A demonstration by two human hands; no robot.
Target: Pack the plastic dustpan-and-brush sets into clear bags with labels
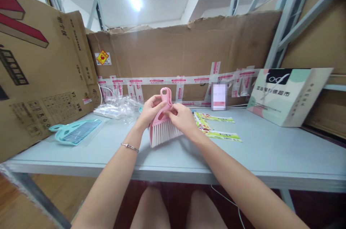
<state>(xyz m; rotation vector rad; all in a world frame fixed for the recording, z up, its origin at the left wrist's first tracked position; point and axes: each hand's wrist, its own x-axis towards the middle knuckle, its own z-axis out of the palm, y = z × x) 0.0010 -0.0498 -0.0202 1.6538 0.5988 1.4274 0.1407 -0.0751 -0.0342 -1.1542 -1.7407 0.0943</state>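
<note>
Brush (pixel 163 122) upright above counter (pixel 259 149), fingers of left hand (pixel 150 110) and right hand (pixel 181 118) clamped on its handle.

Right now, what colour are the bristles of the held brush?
White bristles on the pink brush; head view.

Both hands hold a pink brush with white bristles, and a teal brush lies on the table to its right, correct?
Not quite. The head view shows the teal brush lying on the table to the left of the pink brush, not its right. The left hand and right hand do both hold the pink brush, and its bristles are white.
</note>
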